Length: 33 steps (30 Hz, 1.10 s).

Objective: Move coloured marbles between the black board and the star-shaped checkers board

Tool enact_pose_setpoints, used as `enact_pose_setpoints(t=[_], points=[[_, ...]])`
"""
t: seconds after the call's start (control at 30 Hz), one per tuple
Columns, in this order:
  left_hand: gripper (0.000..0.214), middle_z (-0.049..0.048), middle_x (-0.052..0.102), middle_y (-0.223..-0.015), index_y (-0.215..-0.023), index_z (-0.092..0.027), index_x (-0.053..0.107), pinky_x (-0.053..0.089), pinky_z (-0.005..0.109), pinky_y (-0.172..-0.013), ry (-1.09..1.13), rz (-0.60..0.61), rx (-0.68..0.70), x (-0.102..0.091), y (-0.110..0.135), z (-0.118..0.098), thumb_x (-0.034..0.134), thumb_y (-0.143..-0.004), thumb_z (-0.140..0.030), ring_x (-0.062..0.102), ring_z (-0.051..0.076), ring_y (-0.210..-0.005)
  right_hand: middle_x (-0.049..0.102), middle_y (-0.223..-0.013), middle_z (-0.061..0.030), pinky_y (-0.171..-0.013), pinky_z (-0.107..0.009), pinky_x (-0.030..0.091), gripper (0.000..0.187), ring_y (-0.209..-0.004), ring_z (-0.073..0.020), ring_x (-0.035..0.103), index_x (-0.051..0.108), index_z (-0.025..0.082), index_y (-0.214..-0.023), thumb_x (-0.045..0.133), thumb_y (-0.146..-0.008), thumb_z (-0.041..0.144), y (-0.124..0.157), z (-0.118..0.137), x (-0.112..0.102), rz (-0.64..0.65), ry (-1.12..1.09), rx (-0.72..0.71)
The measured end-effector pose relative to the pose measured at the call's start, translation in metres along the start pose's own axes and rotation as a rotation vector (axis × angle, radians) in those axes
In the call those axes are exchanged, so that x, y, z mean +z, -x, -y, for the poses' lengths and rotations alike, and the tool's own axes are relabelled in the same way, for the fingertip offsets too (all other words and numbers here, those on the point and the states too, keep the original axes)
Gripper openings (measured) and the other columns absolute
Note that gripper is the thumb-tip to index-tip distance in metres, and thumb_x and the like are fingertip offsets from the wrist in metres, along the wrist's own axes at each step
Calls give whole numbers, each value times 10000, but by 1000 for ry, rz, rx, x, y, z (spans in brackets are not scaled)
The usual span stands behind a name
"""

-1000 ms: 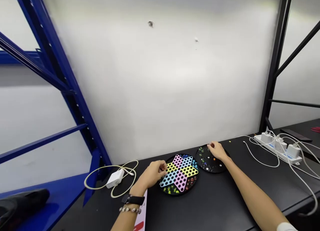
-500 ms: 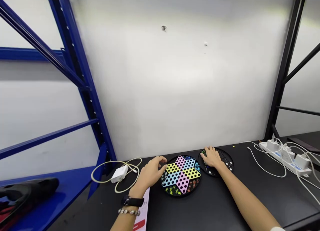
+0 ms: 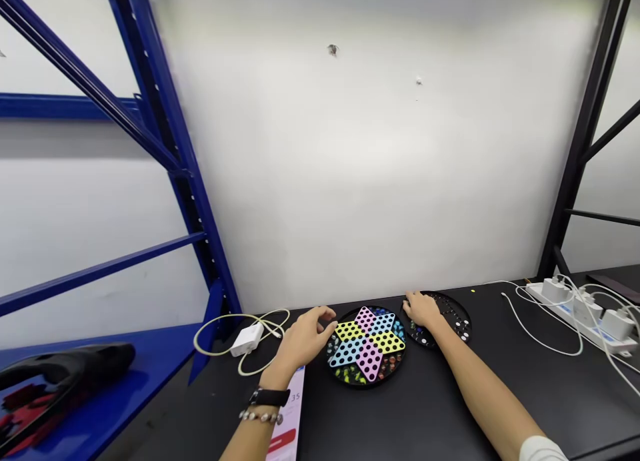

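A round Chinese checkers board (image 3: 369, 344) with a pink, yellow and blue star lies on the black table (image 3: 400, 414); coloured marbles sit in the pockets round its rim. My left hand (image 3: 307, 339) rests at the board's left edge, fingers curled as if pinching something I cannot make out. To the right lies a round black tray (image 3: 450, 314) with several marbles in it. My right hand (image 3: 423, 309) lies on the tray's left part, fingers bent down onto the marbles; what they hold, if anything, is hidden.
A white charger (image 3: 247, 340) with a coiled cable lies left of the board. A white power strip (image 3: 585, 314) with plugs and cables sits at the far right. A pink-and-white card (image 3: 287, 421) lies under my left wrist. Blue shelving (image 3: 165, 154) stands at left.
My right hand has slid from the tray's back to its left part, nearer the board. My left hand stays at the board's left edge. The camera has shifted a little to the left.
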State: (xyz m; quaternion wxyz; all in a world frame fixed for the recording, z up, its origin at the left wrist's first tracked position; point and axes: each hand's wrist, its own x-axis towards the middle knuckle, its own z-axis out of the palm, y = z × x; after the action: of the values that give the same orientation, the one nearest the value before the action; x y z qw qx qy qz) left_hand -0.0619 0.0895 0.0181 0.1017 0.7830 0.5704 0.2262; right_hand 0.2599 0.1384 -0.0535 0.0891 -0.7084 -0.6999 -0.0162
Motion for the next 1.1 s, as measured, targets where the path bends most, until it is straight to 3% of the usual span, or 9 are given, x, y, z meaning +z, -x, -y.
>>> enact_pose_setpoints(t=[0.37,0.8,0.9,0.97,1.03,1.1], points=[[293,11,714,-1050,-996,-258,655,479,274,-673,29,-10,2,-2,-1,-1,507,-826,-446,668,176,-765,694,-1027,-170,-804,-332,434,360,-955,-271,661,634,122,-1114,386,-975,345,9,8,0,-46,41,-6],[331,29,719,-1030,-1001,-245,657,482,288,-695,39,-27,-27,-9,1,-4,500,-827,-478,667,195,-790,714,-919,-164,-756,-314,441,397,-854,-252,681,736,150,-858,403,-942,348,13,1,-3,-135,-63,99],[333,30,725,-983,-1007,-240,662,487,292,-705,42,-37,-37,-11,2,-5,501,-827,-471,670,197,-783,681,-773,-118,-710,-291,428,344,-770,-222,650,665,170,-668,472,-895,343,10,-7,-3,-188,-256,151],[341,33,726,-971,-1014,-237,660,489,297,-709,41,-38,-44,-13,3,-5,498,-826,-472,670,200,-786,582,-606,-54,-637,-254,403,336,-664,-176,585,530,185,-524,561,-829,321,7,-15,-3,-237,-578,225],[348,34,725,-971,-1021,-236,656,488,302,-712,36,-32,-50,-14,3,-6,491,-826,-473,669,203,-788,437,-496,6,-544,-225,360,383,-546,-130,476,399,203,-487,581,-803,320,2,-25,-5,-270,-937,315],[351,35,725,-974,-1018,-237,655,486,305,-715,35,-28,-56,-14,3,-7,485,-826,-476,668,205,-792,322,-463,45,-465,-214,315,390,-462,-105,356,327,226,-528,489,-858,356,-3,-36,-10,-278,-1163,376]])
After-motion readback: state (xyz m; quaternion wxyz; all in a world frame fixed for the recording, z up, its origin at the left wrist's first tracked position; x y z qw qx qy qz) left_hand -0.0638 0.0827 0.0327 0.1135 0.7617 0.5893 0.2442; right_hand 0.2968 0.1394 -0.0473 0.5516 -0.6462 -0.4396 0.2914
